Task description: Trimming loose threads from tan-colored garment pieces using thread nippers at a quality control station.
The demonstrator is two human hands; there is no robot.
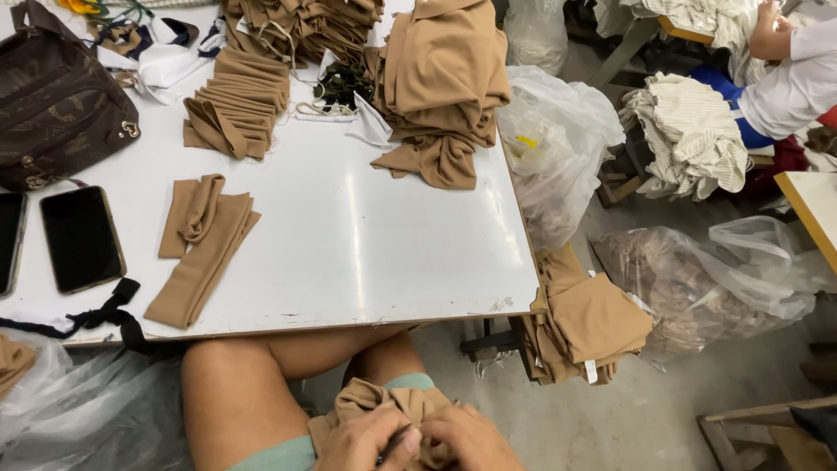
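**Hands bunched on tan fabric at the lap**

Gripping a crumpled tan cloth piece [397,410] at the bottom centre of the frame, both hands work close together over the person's lap, below the table edge. The left hand [364,440] curls its fingers into the cloth, and the right hand [471,440] closes on the same bundle just beside it; a thin dark object shows between them, too small to identify.

Above, the white table [366,235] fills the left and centre of the frame. On it lie folded tan strips [202,249] at centre left, a neat stack of tan bands [240,105] above them, and a large tan heap [445,78] at top centre. Two dark phones [80,237] sit at the left edge, below a brown handbag [57,96]. Clear plastic bags [558,148] crowd the floor at right.
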